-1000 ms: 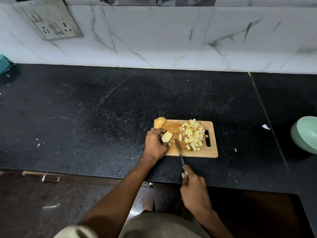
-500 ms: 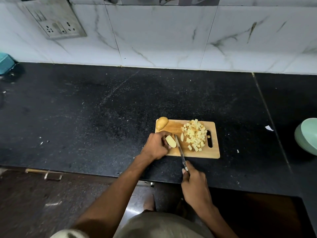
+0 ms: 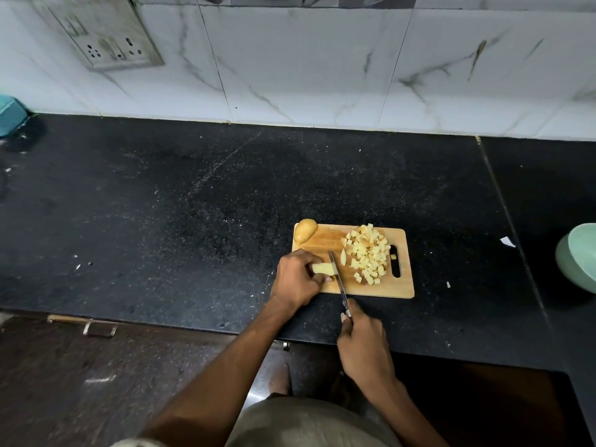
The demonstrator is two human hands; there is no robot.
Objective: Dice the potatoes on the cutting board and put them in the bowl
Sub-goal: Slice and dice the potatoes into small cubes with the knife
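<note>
A wooden cutting board (image 3: 396, 287) lies on the black counter. On its left side my left hand (image 3: 296, 279) grips a pale potato piece (image 3: 322, 268). My right hand (image 3: 364, 345) holds a knife (image 3: 338, 277) by the handle, and the blade lies against the right end of that piece. A heap of diced potato (image 3: 367, 254) covers the board's right half, with one slice (image 3: 343, 257) at its left edge. An unpeeled potato half (image 3: 304, 230) sits at the board's far left corner. The pale green bowl (image 3: 577, 256) stands at the right edge of view.
The black counter (image 3: 161, 221) stretches far to the left, backed by a white marble wall with a socket plate (image 3: 106, 40). A teal object (image 3: 9, 114) sits at the far left. Small white scraps (image 3: 508, 241) lie between board and bowl. A drawer handle (image 3: 98, 327) shows below the counter edge.
My left hand turned the potato piece flat and slid it toward the board's near left. The knife blade moved left and now lies against the piece.
</note>
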